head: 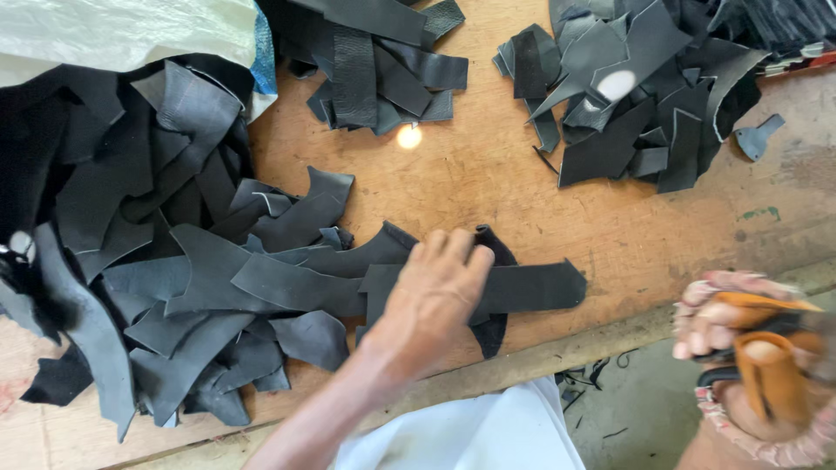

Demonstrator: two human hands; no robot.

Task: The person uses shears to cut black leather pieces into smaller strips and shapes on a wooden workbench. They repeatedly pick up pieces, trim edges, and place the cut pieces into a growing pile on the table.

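From the head view, my left hand [435, 292] lies flat, fingers open, pressing a long black leather strip [531, 287] on the wooden worktop [488, 183] so it does not slide. My right grip [740, 348] is closed around tan-handled scissors [771, 370], off the edge, beside scrap piles [157, 261].
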